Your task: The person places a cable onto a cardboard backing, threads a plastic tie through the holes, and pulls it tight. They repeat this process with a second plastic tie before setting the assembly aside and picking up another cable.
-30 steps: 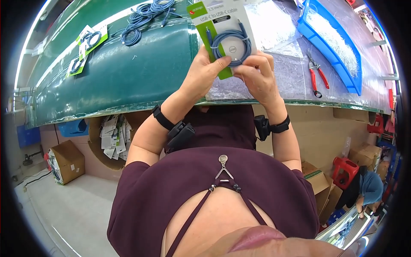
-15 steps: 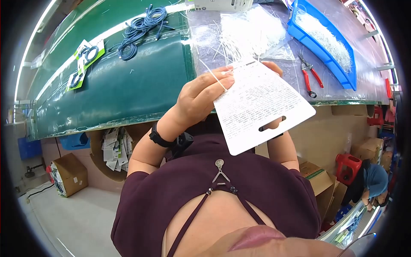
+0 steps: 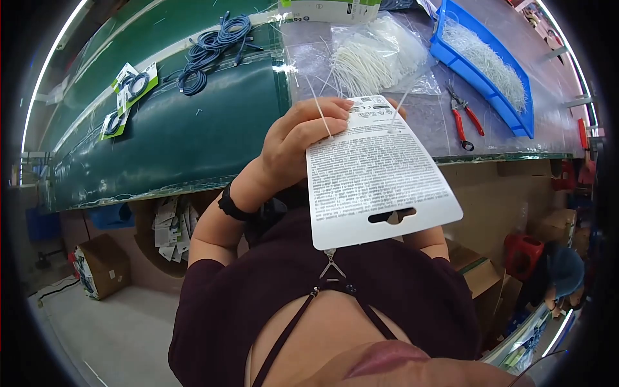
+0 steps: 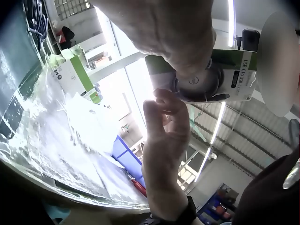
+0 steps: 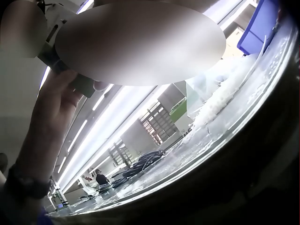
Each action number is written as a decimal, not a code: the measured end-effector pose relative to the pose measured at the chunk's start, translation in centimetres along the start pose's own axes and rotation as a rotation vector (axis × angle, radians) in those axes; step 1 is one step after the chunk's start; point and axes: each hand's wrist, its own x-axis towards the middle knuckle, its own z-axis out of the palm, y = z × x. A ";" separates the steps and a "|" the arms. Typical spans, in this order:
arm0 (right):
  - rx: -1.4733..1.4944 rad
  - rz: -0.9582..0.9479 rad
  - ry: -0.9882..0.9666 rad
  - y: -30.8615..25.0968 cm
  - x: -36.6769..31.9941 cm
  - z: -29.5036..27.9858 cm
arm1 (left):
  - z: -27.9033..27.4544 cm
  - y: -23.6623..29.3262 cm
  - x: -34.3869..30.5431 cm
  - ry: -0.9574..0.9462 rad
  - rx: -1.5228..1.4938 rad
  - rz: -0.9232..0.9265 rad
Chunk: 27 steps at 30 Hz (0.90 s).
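**Clerk:** Head view first. Where is the card (image 3: 380, 174)?
**Inspector:** Between the two hands, back face up, slot end toward the person. The left hand (image 3: 300, 138) grasps its left edge near the far end. The right hand (image 3: 398, 109) is mostly hidden beneath, only fingertips showing at the far right corner.
**Clerk:** Markings?
**Inspector:** Dense fine print, unreadable at this scale; what looks like a CE mark sits just beside the left fingertips. Two white ties (image 3: 320, 109) stick up through the card, one by each hand.
**Clerk:** Surroundings?
**Inspector:** Beyond the hands, a clear bag of white ties (image 3: 364, 68). Right of the right hand, red-handled cutters (image 3: 464, 119), then a blue tray (image 3: 474, 76). Left of and beyond the left hand, blue cables (image 3: 216, 48) and packed cards (image 3: 132, 87).
**Clerk:** Left wrist view?
**Inspector:** The front face shows "USB-C to USB-C" in legible type; the smaller line is illegible. A coiled cable (image 4: 216, 83) lies on it under the left hand, around a round mark. The right hand's curled fingers pinch the card's near edge.
**Clerk:** Right wrist view?
**Inspector:** Largely blurred; the left hand appears to grip a green part of the card, but the right hand's hold cannot be judged here.
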 end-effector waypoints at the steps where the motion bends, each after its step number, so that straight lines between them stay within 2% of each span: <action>1: 0.287 0.229 0.021 0.1 -1.0 0.5 | -0.1 0.0 0.0 0.000 -0.002 -0.003; 3: 0.860 0.689 0.066 -0.2 -2.0 0.9 | -0.4 -0.1 0.0 -0.038 0.040 0.034; 5: 0.862 0.704 0.070 -0.1 -2.8 0.3 | -0.8 -0.1 0.1 -0.060 0.056 0.051; 8: 0.873 0.732 0.079 -0.6 -3.6 0.4 | -1.8 -0.1 0.4 -0.246 0.213 0.166; 13: 0.898 0.768 0.096 -1.3 -3.9 0.6 | -1.7 -0.4 -0.1 -0.285 0.245 0.166; 16: 0.919 0.779 0.101 -1.4 -3.6 0.9 | -0.2 -0.7 -0.9 0.080 0.038 0.083; 17: 0.925 0.780 0.100 -1.4 -3.4 1.0 | 0.1 -0.7 -0.9 0.080 0.041 0.087; 20: 0.934 0.792 0.093 -1.4 -3.1 0.8 | 0.8 -0.4 -1.1 0.240 -0.044 0.017; 27: 0.958 0.830 0.098 -2.2 -3.0 0.3 | 0.5 0.5 -0.3 0.171 0.027 0.088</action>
